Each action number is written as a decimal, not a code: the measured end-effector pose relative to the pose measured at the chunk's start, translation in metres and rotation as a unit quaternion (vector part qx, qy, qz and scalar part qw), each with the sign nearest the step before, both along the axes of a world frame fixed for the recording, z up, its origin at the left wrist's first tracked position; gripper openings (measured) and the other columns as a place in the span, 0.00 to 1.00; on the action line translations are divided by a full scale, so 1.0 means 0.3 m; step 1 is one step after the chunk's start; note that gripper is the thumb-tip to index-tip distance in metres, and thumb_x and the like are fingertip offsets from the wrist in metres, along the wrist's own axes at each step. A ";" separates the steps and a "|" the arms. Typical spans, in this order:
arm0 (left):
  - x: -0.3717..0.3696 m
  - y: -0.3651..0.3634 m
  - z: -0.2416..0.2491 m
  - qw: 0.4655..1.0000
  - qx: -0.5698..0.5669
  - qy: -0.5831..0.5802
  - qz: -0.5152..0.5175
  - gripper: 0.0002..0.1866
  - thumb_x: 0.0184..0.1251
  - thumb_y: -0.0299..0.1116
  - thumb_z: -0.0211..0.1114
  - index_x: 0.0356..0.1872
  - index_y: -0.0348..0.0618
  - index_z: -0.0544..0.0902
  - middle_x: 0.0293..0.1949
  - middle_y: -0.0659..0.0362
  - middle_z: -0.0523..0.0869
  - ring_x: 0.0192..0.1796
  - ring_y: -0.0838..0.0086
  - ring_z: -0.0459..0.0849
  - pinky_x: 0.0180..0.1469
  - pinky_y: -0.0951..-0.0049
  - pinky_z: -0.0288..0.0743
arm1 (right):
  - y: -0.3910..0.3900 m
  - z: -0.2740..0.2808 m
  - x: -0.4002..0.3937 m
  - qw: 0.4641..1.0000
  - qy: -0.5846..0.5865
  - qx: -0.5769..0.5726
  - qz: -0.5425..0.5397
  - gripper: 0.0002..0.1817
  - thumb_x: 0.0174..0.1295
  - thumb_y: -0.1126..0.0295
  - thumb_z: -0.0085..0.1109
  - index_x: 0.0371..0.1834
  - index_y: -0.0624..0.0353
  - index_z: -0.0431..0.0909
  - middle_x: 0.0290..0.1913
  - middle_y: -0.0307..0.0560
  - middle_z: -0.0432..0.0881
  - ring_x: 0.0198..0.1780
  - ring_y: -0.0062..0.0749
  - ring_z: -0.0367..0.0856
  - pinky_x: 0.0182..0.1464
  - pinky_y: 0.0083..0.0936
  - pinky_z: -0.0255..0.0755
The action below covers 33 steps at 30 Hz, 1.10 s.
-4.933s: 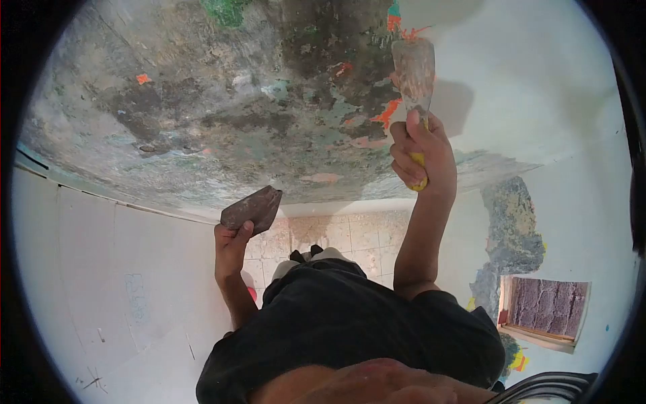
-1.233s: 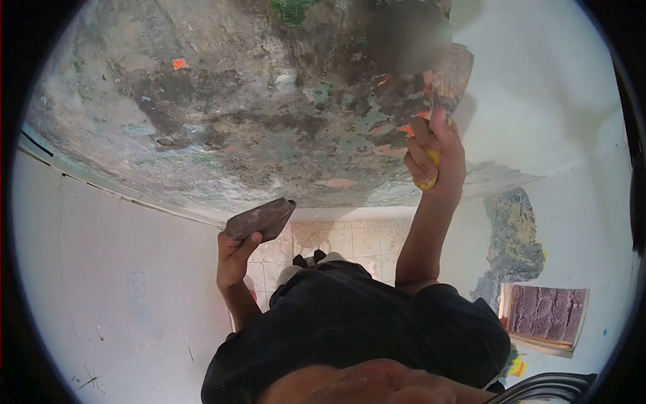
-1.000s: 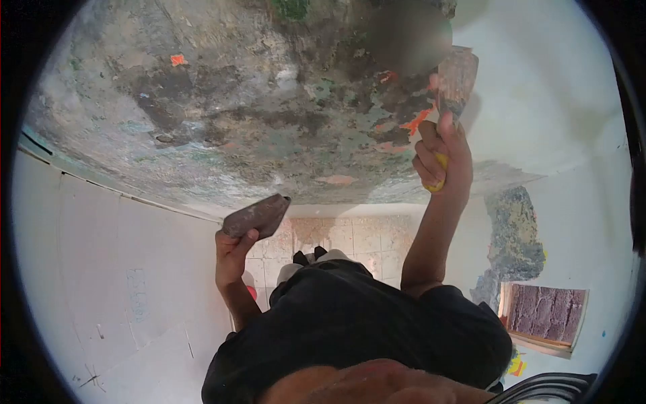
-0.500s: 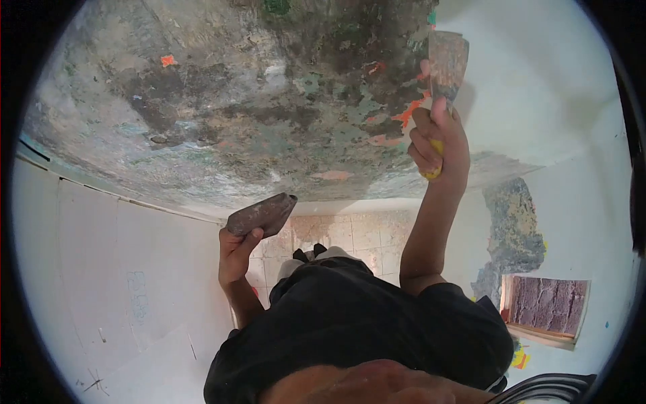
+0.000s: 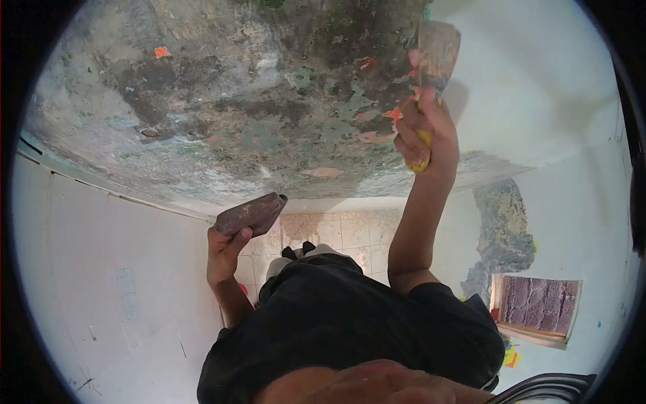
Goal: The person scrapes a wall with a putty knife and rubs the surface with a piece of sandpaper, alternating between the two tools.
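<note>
My right hand (image 5: pixel 436 131) is raised high at the wall, its fingers wrapped round the yellow handle of a putty knife (image 5: pixel 440 56). The wide, stained metal blade points up and lies over the border between the mottled, stripped wall area (image 5: pixel 222 114) and the smooth pale wall surface (image 5: pixel 525 94). Lower down on the left, my left hand (image 5: pixel 225 256) grips a dark brown, dusty piece with a tapered shape (image 5: pixel 252 214), thumb on its near side. That piece is tilted, its narrow end toward the wall, and its exact kind does not show.
Orange, green and grey patches mark the wall. Pale panels (image 5: pixel 128 236) line the left side. Below are floor tiles (image 5: pixel 330 229). At the right, a small framed opening (image 5: pixel 538 306) shows rough brick beneath a grey bare patch (image 5: pixel 505 222). Black cables (image 5: pixel 552 390) cross the lower right corner.
My right hand and the putty knife have risen slightly along the wall and appear a little further left. The whole view has shifted slightly; both hands keep their holds.
</note>
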<state>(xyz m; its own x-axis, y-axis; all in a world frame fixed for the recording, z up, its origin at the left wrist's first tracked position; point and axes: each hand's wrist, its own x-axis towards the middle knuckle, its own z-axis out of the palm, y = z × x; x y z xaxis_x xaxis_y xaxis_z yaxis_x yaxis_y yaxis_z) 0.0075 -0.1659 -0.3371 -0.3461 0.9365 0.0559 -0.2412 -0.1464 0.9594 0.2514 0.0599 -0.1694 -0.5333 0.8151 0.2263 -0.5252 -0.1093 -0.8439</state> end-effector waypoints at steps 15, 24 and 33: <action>-0.017 -0.007 -0.022 0.999 0.010 0.017 0.031 0.14 0.66 0.26 0.65 0.51 0.33 0.84 0.48 0.56 0.87 0.51 0.74 0.82 0.57 0.71 0.72 | 0.000 -0.005 0.014 0.999 0.016 0.000 0.031 0.30 0.76 0.54 0.45 0.77 0.47 0.52 0.20 0.29 0.61 0.09 0.10 0.51 0.08 0.11 0.50; 0.002 0.022 -0.006 1.000 0.010 0.003 -0.009 0.15 0.66 0.27 0.66 0.52 0.33 0.83 0.48 0.57 0.87 0.52 0.75 0.81 0.59 0.70 0.71 | 0.007 0.015 0.010 0.999 0.025 0.009 0.046 0.30 0.75 0.54 0.46 0.77 0.47 0.53 0.20 0.28 0.61 0.09 0.10 0.51 0.08 0.12 0.49; 0.007 0.017 -0.012 0.998 -0.045 0.035 -0.001 0.15 0.67 0.26 0.64 0.53 0.33 0.83 0.49 0.57 0.86 0.53 0.74 0.80 0.60 0.71 0.71 | 0.020 0.038 -0.005 0.997 0.060 0.002 0.056 0.29 0.75 0.55 0.48 0.76 0.47 0.56 0.19 0.29 0.63 0.09 0.12 0.51 0.08 0.14 0.50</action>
<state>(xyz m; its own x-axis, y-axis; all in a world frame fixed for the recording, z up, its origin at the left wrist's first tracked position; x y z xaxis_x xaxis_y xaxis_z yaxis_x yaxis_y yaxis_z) 0.0097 -0.1609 -0.3408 -0.3425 0.9395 -0.0041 -0.1741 -0.0591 0.9830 0.2498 0.0658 -0.1581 -0.5891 0.7516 0.2967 -0.6078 -0.1702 -0.7756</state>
